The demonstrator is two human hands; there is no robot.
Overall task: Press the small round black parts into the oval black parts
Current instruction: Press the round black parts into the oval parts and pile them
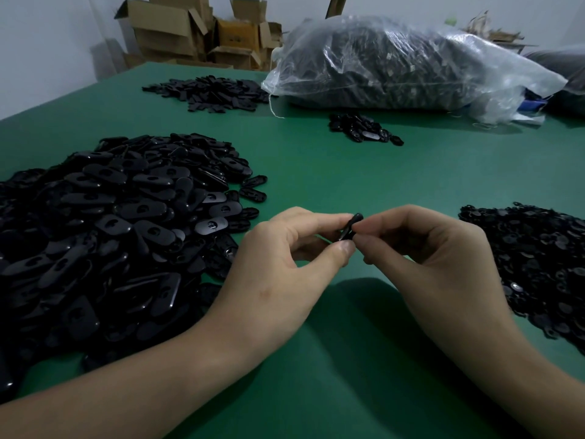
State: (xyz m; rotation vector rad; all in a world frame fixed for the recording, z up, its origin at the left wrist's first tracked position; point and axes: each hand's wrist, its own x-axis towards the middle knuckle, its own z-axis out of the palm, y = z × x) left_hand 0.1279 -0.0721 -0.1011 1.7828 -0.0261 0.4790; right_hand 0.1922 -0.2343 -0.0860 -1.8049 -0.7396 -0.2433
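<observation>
Left thumb and forefinger are closed narrow on one oval part, clamping it by its left face and lower end. The right hand comes in from the other side with its fingertips bunched tight against the part's right face. Is the small round piece under those fingertips? Can't tell, they cover that spot.

The oval part is seen edge-on, long axis standing steep, top end tipped up and a bit right. Both hands are equally on it, so the press looks like a straight sideways squeeze: left hand bracing, right pushing toward it, across the thin direction and not along the length.

Everything else, going by that part: the big heap of ovals is to its left, the heap of small round parts to its right, both on the green table. A small pile lies well beyond it, with a clear plastic bag further back.
</observation>
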